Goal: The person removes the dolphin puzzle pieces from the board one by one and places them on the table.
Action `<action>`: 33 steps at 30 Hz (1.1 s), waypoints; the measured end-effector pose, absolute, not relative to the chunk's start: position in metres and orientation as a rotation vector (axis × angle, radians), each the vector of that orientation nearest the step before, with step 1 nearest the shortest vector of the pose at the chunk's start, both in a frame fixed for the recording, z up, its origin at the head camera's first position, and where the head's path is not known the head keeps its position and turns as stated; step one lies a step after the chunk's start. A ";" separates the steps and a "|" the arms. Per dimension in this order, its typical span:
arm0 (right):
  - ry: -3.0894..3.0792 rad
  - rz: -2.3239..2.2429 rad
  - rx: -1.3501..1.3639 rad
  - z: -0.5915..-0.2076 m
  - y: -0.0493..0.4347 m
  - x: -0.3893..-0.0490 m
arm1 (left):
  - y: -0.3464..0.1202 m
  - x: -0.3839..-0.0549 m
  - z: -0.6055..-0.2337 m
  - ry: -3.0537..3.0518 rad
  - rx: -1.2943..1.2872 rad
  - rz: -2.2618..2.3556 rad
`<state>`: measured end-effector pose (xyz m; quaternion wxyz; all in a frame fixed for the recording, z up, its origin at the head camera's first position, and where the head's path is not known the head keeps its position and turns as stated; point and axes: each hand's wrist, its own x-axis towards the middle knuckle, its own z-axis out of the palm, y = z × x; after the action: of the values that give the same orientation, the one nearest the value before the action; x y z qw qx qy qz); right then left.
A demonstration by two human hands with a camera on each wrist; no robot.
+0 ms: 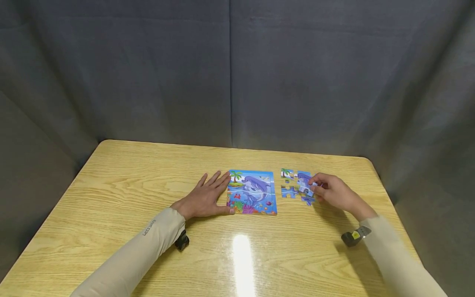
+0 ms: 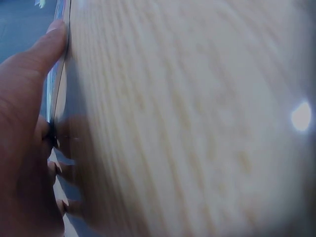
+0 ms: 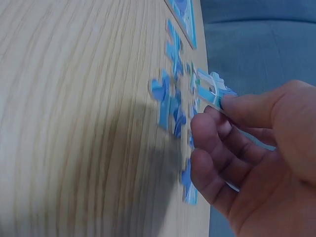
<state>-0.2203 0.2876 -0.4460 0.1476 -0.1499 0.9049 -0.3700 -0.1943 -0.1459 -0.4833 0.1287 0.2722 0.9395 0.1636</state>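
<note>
Dolphin puzzle board [image 1: 256, 190] lay toward far edge of bench [image 1: 130, 185]; left hand [image 1: 203, 201], fingers spread, touched board's left side; right hand [image 1: 334, 192] pinched puzzle piece [image 3: 210, 89] between fingers, above loose pieces [image 1: 288, 192] nearer bench's right edge.

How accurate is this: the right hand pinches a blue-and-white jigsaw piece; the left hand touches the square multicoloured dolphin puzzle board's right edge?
Wrong edge: in the head view, the left hand touches the left edge of the puzzle board. The rest stands.
</note>
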 end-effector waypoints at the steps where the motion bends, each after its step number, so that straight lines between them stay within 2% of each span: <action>1: 2.603 -1.067 -0.426 -0.446 0.290 -0.220 | -0.146 -0.194 -0.483 2.732 0.791 0.476; 21: 2.635 -0.981 -0.389 -0.447 0.338 -0.212 | -0.147 -0.194 -0.480 2.737 0.812 0.473; 33: 2.661 -0.908 -0.394 -0.454 0.340 -0.208 | -0.146 -0.192 -0.479 2.732 0.802 0.471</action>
<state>-0.2082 0.3397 -0.4536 0.1506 -0.1371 0.9266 -0.3160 -0.1921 -0.1461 -0.4790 0.1272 0.2758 0.9389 0.1619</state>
